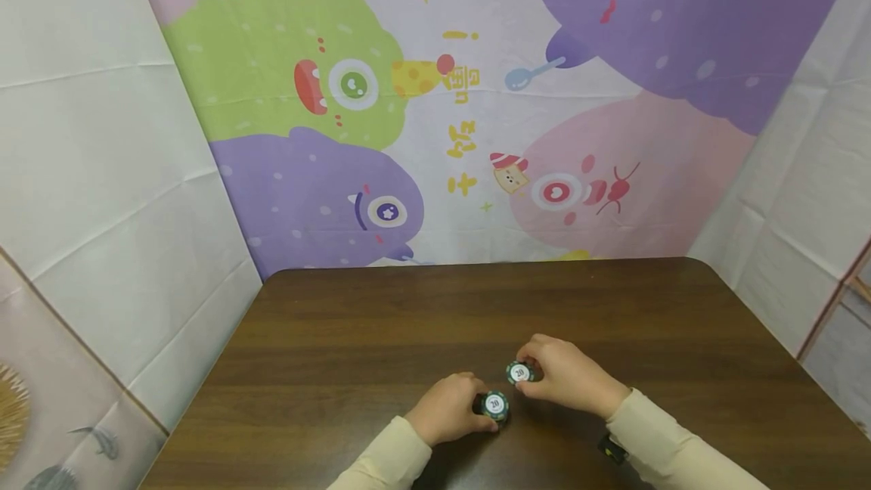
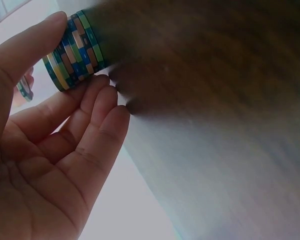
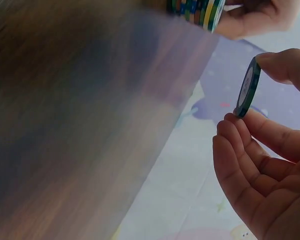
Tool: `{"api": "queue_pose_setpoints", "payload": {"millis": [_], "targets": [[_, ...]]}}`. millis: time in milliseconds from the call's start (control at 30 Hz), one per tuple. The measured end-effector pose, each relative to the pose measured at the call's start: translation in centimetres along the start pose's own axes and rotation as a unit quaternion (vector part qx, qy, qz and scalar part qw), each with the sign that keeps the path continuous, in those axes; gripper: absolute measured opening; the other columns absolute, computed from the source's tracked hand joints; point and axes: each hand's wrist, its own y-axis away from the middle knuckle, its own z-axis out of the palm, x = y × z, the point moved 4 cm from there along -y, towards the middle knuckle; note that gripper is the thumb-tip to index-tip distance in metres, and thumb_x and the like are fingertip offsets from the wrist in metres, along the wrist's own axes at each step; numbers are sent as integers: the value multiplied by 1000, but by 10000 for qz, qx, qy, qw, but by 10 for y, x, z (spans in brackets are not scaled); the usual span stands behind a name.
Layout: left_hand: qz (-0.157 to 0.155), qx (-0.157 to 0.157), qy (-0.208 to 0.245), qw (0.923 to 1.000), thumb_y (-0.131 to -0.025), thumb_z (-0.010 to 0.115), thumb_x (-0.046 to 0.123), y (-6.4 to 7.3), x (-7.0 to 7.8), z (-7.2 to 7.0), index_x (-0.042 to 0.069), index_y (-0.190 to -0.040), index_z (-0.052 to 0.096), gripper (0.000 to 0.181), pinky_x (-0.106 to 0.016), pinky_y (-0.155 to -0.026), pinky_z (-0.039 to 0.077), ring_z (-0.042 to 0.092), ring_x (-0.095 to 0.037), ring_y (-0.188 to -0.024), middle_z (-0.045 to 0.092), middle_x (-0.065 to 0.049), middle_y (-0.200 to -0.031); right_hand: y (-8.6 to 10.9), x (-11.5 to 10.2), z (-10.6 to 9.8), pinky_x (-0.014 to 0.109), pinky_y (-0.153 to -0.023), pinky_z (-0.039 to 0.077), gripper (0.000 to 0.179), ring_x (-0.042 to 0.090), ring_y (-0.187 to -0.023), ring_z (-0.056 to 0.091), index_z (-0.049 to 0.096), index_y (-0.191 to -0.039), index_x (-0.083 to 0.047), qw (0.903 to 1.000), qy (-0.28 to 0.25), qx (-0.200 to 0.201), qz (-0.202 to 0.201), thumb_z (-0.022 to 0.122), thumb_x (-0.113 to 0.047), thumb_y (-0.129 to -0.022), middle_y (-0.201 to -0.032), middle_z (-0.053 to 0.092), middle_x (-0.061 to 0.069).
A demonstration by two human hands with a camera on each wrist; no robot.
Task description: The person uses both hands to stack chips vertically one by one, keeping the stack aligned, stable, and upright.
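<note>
A stack of several poker chips (image 1: 495, 404) stands on the table, its top chip green with a white centre marked 20. My left hand (image 1: 450, 408) grips the stack from the left, thumb on one side and fingers on the other. Striped edges of the stacked chips (image 2: 76, 50) show in the left wrist view. To the upper right of the stack, my right hand (image 1: 566, 374) pinches a single green poker chip (image 1: 520, 373), also marked 20, between thumb and fingertips. The right wrist view shows that lone chip (image 3: 248, 86) apart from the stack.
The dark brown wooden table (image 1: 381, 316) has rounded far corners. Behind it hangs a cloth (image 1: 463, 225) printed with cartoon monsters, and pale cloth panels (image 1: 122, 134) flank it on both sides. A dark object (image 1: 612, 448) sits at the right wrist.
</note>
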Motion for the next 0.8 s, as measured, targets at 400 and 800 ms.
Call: {"api": "queue_pose_setpoints", "payload": {"millis": [400,800], "targets": [[-91,-92,232,9996,-73,85,35,3,0,-2,13,-92,70,34,-17,-65,45,48,2,-70,63,11,-83,-6,-19,21,17,-64,46,23,3,-75,51,68,-99,-11,9982,-319,-387,-336,77,-22,-81,-93,59,-6],[-117,-98,284,9995,-72,85,35,2,0,-3,12,-93,70,35,-17,-65,45,49,2,-71,64,10,-84,-6,-28,28,15,-65,47,24,1,-73,51,67,-101,-7,9961,-369,-607,-515,76,-18,-82,-93,60,-4]]}}
